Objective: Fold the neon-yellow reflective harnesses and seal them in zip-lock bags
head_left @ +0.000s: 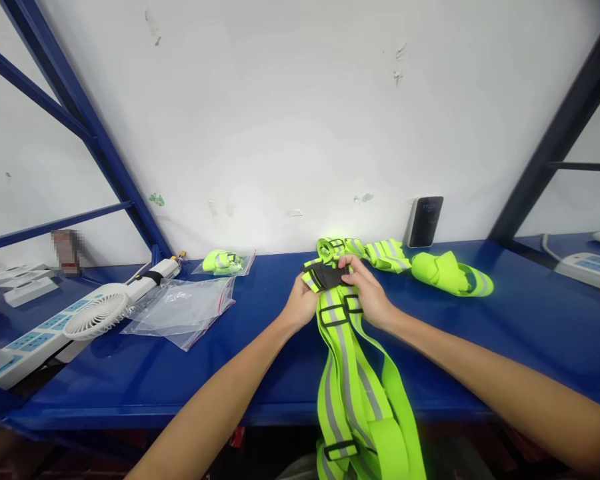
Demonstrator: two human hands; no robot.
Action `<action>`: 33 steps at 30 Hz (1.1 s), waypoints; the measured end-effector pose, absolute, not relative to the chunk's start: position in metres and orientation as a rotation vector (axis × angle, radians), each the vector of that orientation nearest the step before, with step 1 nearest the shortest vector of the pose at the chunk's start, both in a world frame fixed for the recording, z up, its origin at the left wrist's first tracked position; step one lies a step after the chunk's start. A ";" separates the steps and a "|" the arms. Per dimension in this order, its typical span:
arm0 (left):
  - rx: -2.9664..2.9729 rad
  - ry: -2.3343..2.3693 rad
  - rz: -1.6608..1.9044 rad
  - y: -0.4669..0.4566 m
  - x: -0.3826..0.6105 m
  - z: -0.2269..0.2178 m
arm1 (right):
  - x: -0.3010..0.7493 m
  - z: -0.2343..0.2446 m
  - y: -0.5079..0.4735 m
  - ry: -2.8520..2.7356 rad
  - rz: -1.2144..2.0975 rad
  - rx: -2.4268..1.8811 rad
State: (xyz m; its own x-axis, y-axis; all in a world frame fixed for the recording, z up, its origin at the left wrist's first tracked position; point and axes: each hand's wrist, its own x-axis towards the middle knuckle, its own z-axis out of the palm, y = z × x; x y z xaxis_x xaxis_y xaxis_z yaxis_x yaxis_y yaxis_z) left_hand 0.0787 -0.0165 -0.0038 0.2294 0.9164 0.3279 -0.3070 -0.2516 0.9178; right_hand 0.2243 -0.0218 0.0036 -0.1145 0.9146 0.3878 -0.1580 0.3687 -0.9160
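Observation:
A neon-yellow reflective safety harness [337, 347] with grey stripes and black strap sliders hangs from my hands, over the front edge of the blue shelf. My left hand [303, 300] is closed on the left side of its gathered top, by a black piece [329, 276] that looks like a buckle or elastic band. At the right end of that black piece, the fingers of my right hand [367, 288] pinch it. Just beyond my hands lie rolled reflective straps [387, 255], and a looser yellow bundle [450, 273] rests farther right.
On the left are clear zip bags [183, 310], a bagged yellow bundle [223, 262], a white handheld fan [97, 312] and a power strip [43, 340]. A phone [425, 222] leans against the wall behind. Blue posts [87, 127] flank the shelf [275, 373].

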 end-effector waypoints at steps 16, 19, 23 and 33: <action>1.515 0.665 1.349 -0.021 0.077 0.004 | 0.236 0.014 -0.023 -1.472 1.112 -0.825; 1.485 0.650 1.376 -0.021 0.078 0.004 | 0.230 0.019 -0.027 -1.298 1.201 -0.828; 1.349 0.657 1.317 -0.020 0.081 -0.001 | 0.227 0.023 -0.028 -1.216 1.223 -0.853; 1.104 0.813 1.208 -0.025 0.092 -0.002 | 0.239 0.016 -0.018 -1.407 0.783 -0.842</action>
State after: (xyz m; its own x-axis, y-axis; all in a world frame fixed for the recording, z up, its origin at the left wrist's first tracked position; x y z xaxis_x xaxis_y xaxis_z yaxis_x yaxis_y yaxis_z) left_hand 0.0919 -0.0255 -0.0025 0.2039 0.9765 0.0705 -0.3029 -0.0056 0.9530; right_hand 0.2386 -0.0177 0.0163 0.0230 0.8643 0.5024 0.0289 0.5018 -0.8645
